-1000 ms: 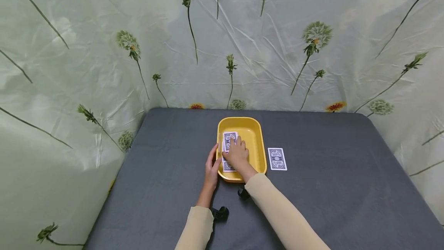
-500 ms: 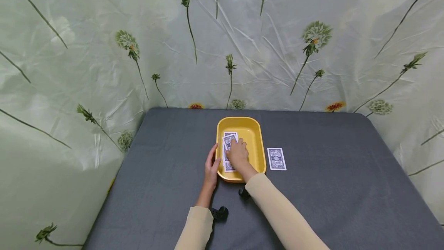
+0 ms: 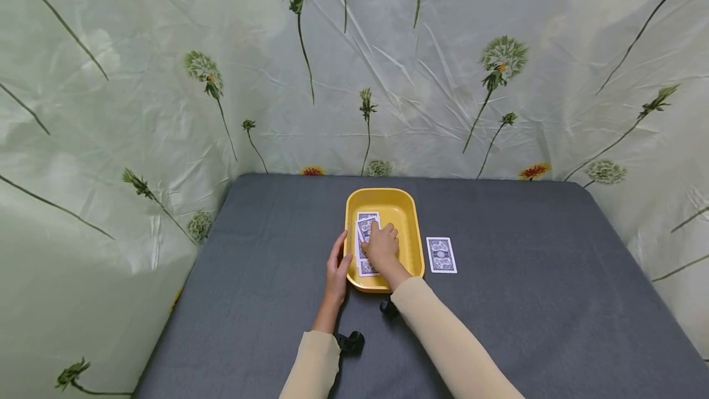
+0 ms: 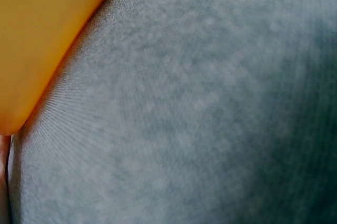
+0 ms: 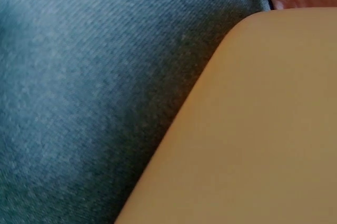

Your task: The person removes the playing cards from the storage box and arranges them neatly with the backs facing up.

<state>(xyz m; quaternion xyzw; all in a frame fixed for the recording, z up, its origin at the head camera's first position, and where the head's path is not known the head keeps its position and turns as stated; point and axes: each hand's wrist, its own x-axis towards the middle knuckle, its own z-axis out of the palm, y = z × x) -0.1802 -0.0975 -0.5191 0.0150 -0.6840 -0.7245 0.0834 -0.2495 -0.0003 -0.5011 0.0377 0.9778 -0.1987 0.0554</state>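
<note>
A yellow tray (image 3: 403, 208) stands on the grey tabletop in the head view. Inside it, along the left side, several blue-and-white playing cards (image 3: 368, 268) lie overlapping, backs up. My right hand (image 3: 383, 250) reaches in over them, thumb and index finger pinching a tilted playing card (image 3: 365, 226) on top; the palm hides part of it. Against the tray's left wall rests my left hand (image 3: 335, 271), its fingers extended along the outside and the thumb at the rim. Both wrist views show mostly the tray's outer wall (image 4: 47, 29) and grey cloth.
One more playing card (image 3: 441, 255) lies back up on the table (image 3: 515, 300), just right of the tray. A curtain (image 3: 443, 66) printed with flowers hangs behind the table and on its left. Black wrist cameras (image 3: 351, 342) sit below the hands.
The top card in the tray has turned from straight to tilted under my right hand and shifted slightly toward me. The left hand and tray have stayed in place.
</note>
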